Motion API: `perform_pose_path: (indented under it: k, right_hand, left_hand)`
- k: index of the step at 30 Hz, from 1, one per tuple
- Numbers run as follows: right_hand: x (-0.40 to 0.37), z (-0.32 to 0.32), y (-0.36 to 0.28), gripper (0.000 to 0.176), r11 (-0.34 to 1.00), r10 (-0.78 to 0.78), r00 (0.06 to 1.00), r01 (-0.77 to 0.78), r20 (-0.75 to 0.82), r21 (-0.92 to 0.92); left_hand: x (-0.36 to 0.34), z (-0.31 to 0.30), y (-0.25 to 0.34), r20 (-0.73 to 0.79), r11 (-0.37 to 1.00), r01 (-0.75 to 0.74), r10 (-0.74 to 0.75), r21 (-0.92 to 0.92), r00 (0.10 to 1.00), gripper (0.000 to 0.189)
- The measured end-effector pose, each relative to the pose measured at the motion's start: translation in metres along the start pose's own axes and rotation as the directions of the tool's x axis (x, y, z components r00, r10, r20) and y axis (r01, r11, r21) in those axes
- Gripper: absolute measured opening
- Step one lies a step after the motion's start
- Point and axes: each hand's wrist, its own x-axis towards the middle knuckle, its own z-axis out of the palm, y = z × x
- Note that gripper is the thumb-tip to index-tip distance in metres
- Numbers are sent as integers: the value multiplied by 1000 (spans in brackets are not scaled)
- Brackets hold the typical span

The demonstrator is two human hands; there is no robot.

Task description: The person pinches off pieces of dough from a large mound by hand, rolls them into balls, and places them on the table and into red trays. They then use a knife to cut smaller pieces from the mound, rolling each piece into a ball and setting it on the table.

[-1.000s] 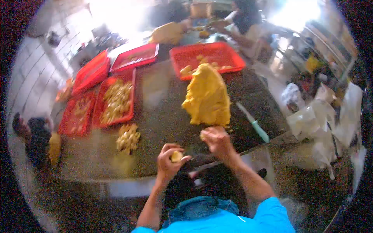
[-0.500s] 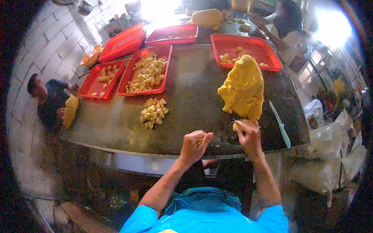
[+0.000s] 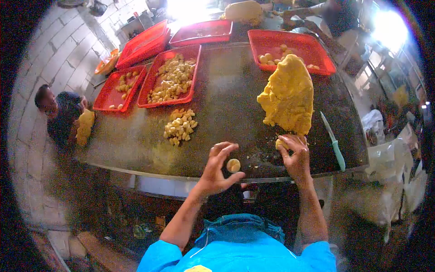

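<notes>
- We see the left hand [image 3: 216,170] wide open at the near edge of the dark, flat worktable [image 3: 226,102], thumb and fingers curved around a small, pale-yellow, smooth ball [image 3: 233,166]; we cannot tell whether the ball lies on the table or against the palm. The loose spread suggests to us a light touch that spares its round shape.
- We find the right hand [image 3: 297,156] with its fingertips drawn in on a small, yellow, doughy piece [image 3: 280,144], just at the near end of the large, bright-yellow slab of dough [image 3: 288,97]. We judge the slab lies there because that puts its end within this hand's easy reach.
- We notice the slim knife with a pale-green handle [image 3: 334,143] lying right of the slab, handle toward the person, presumably handy yet out of the fingers' way.
- We see a loose heap of small, pale-yellow lumps [image 3: 180,127] beyond the left hand, near the red, rectangular plastic tray full of similar lumps [image 3: 196,75]; we suppose this keeps like with like.
</notes>
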Motion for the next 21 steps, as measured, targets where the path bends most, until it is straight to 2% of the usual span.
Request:
perform_pose_path:
  k: [2, 3, 4, 5, 6, 7, 8, 10, 11, 13, 14, 16, 18, 20, 21]
  right_hand:
    - [0, -2, -2, 28, 1000, 21, 1000, -21, 0, 11]
    - [0, -3, -3, 28, 999, 28, 1000, -28, 6, 19]
    - [0, -2, -1, 28, 999, 40, 999, -40, -2, 11]
    - [-2, 0, 4, 29, 998, 27, 1000, -27, -6, 51]
    - [-2, 2, 8, 29, 996, 15, 1000, -13, -15, 88]
    - [-3, 4, 8, 29, 996, 3, 1000, 0, -30, 85]
    - [-2, 3, 7, 30, 992, 35, 999, -34, -12, 124]
    - [-2, -1, 6, 30, 998, -14, 999, 17, -44, 68]
    - [-2, -3, 5, 29, 997, -11, 999, 13, -33, 74]
    - [-2, -4, 1, 28, 988, 52, 999, -50, -9, 147]
    - [-3, -5, 1, 28, 990, 53, 998, -49, -26, 135]
    - [-4, -3, 2, 28, 993, 48, 999, -46, -19, 106]
    - [-4, 0, 7, 27, 995, 47, 999, -45, -16, 93]
    - [-4, 1, 8, 27, 995, 27, 1000, -26, -13, 92]
    - [-4, -1, 7, 27, 995, 26, 1000, -25, -10, 92]
  left_hand:
    - [-6, -5, -15, 81, 909, 64, -34, -412, 996, 60]
    - [-7, -1, -16, -19, 833, 28, -46, -553, 999, 40]
    - [-8, -3, -18, -7, 829, 27, -38, -559, 999, 40]
    - [-7, -11, -21, 14, 935, -68, 78, -349, 997, 31]
    - [-3, -14, -17, 59, 975, -184, 193, -125, 979, 22]
    - [-2, -11, -7, 0, 981, -174, 174, -85, 985, 14]
    - [-2, -8, -6, 11, 975, -197, 199, -104, 980, 14]
    - [-1, -6, -9, -40, 960, -280, 280, 8, 959, 17]
    - [-1, -6, -10, -33, 952, -306, 305, -11, 952, 17]
    - [-1, -7, -9, -11, 973, -228, 228, 37, 974, 15]
    - [0, -5, -6, -11, 969, -246, 247, 29, 969, 15]
    - [-1, -2, -2, -19, 973, 1, -5, -230, 1000, 19]
    - [0, 2, -1, -46, 972, 36, -48, -233, 998, 25]
    - [0, 0, 1, -19, 932, 194, -210, -308, 978, 31]
    - [-1, 3, -3, -50, 929, 176, -203, -326, 978, 30]
